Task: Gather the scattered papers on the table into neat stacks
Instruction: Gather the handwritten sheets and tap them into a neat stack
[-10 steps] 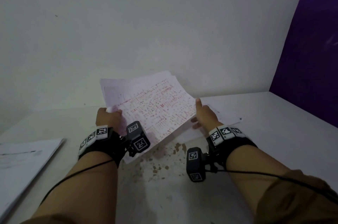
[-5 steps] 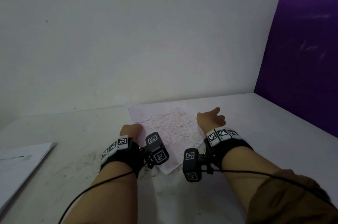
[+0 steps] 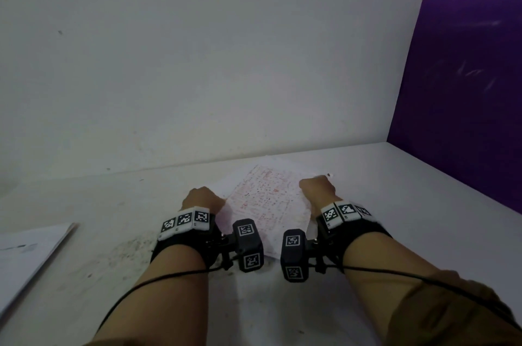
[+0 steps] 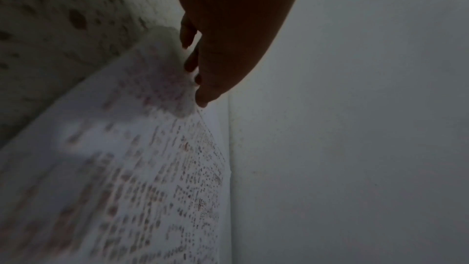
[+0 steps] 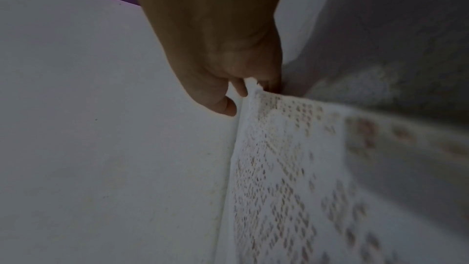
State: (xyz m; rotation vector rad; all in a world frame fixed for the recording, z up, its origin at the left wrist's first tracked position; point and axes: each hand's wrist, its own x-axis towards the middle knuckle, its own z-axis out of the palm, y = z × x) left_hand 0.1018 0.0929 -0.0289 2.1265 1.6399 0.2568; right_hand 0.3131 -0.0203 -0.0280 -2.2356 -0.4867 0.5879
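Note:
A stack of white papers printed in red [image 3: 268, 201] lies flat on the white table [image 3: 395, 204], close to the back wall. My left hand [image 3: 202, 200] is at its left edge and my right hand [image 3: 317, 187] at its right edge. In the left wrist view the curled fingers [image 4: 198, 79] hold the lifted edge of the papers [image 4: 142, 168]. Seen from the right wrist, my fingers [image 5: 241, 87] pinch the raised edge of the papers [image 5: 291, 168]. A plain sheet sticks out from under the stack at the far side.
Another stack of white papers [image 3: 25, 255] lies at the table's left edge. A white wall [image 3: 197, 63] runs behind the table and a purple wall [image 3: 466, 91] bounds it on the right. A stained patch [image 3: 118, 255] marks the table near my left wrist.
The papers, held up in both hands a second ago, now lie flat on the table nearer the wall. My right hand, open half a second ago, now pinches the edge.

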